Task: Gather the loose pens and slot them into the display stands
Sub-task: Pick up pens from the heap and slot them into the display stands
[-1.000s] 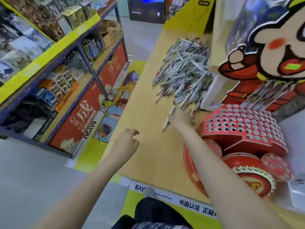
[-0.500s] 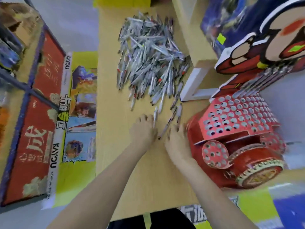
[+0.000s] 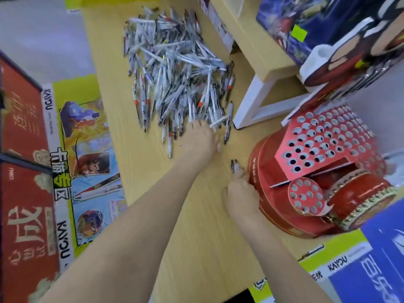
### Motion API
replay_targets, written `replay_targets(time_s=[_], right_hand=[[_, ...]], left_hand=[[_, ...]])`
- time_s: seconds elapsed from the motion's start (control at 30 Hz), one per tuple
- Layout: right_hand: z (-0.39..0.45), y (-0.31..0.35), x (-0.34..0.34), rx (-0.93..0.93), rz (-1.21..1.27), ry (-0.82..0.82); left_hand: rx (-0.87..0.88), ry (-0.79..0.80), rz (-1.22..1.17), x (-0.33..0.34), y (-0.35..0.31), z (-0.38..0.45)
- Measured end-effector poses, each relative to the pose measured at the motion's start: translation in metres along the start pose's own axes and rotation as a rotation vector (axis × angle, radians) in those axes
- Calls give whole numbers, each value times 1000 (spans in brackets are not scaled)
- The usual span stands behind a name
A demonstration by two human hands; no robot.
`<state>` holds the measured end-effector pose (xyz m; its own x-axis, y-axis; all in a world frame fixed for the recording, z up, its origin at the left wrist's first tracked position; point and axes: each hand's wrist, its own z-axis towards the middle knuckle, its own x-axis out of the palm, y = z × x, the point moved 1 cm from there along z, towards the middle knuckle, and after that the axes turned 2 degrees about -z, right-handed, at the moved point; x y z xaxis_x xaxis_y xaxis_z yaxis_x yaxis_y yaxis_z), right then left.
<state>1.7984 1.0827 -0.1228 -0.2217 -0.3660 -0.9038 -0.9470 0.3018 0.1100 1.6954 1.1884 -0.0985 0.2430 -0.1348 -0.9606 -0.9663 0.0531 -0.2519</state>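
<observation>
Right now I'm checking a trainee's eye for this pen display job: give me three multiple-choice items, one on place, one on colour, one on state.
1. The pen pile lies
A. on the table
B. on the floor
C. inside the stand

2. The display stand is
A. green
B. red
C. black

3. The stand's near holes are
A. taped over
B. full
C. empty

Answers: 1 A, pens lie on the table; 2 B, red panel; 3 C, dark open holes.
</observation>
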Motion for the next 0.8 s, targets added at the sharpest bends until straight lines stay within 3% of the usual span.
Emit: replay_targets(time_s=[0.1, 0.4, 0.53, 0.63, 0.7, 0.8], right_hand=[[-10, -12, 1, 52, -91, -44], [-31, -26, -11, -9, 30, -35], [-33, -26, -12, 19, 189, -26], [-34, -18, -11, 77, 597, -4], [-37, -9, -13, 134, 899, 6], [-38, 4, -18, 53, 868, -14]], left_hand=[[15, 44, 260, 12, -6, 14], [-193, 240, 228, 6, -4, 19], [-183, 345, -64, -3, 6, -19], [-243, 309, -478, -6, 25, -74], [-228, 359, -629, -6, 38, -112], [-252, 399, -825, -10, 60, -145]])
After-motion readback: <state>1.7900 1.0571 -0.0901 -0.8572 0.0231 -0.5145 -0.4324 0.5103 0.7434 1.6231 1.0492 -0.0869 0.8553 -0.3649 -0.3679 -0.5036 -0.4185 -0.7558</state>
